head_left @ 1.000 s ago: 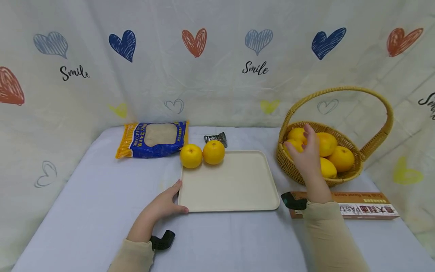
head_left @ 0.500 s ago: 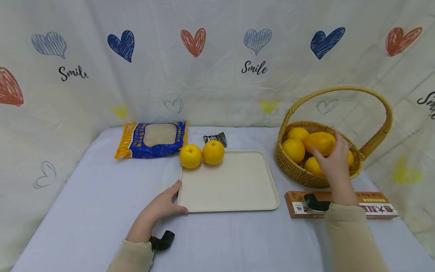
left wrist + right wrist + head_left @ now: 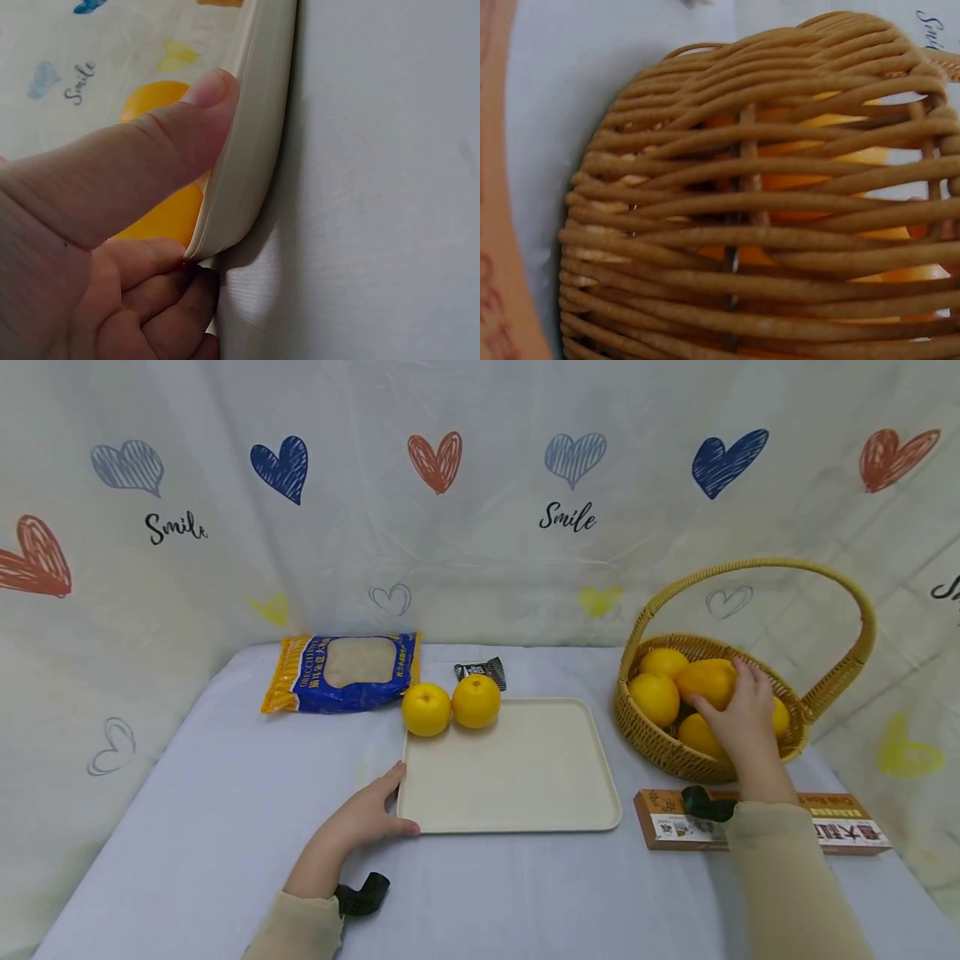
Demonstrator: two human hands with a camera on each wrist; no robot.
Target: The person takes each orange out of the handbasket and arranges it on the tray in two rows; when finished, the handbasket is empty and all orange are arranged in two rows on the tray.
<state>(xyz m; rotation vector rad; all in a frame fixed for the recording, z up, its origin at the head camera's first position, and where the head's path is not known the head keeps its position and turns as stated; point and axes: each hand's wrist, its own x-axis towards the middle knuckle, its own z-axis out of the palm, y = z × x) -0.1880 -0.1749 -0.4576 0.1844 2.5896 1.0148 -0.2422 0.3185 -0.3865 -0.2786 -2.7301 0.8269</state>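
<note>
In the head view my left hand (image 3: 360, 817) holds the near left corner of a cream tray (image 3: 525, 777), thumb at its front edge and fingers along its left side. The left wrist view shows the thumb against the tray wall (image 3: 259, 142) with the other fingers curled below. Two oranges (image 3: 427, 710) sit at the tray's far left corner. My right hand (image 3: 750, 718) reaches into a wicker basket (image 3: 647, 739) and grips an elongated mango (image 3: 707, 683), fingers at its right end, thumb at its near side. Several other yellow fruits (image 3: 655, 699) lie around it.
The basket's tall handle (image 3: 757, 562) arches over the fruit. A pasta box (image 3: 847, 827) lies before the basket, under my right wrist. Behind the tray are a small black packet (image 3: 482, 672) and, further left, a blue-and-yellow pasta bag (image 3: 360, 672).
My right hand has moved right across the basket and closed round the mango, which has hardly moved. The left hand has stayed at the tray corner. The head view has shifted slightly.
</note>
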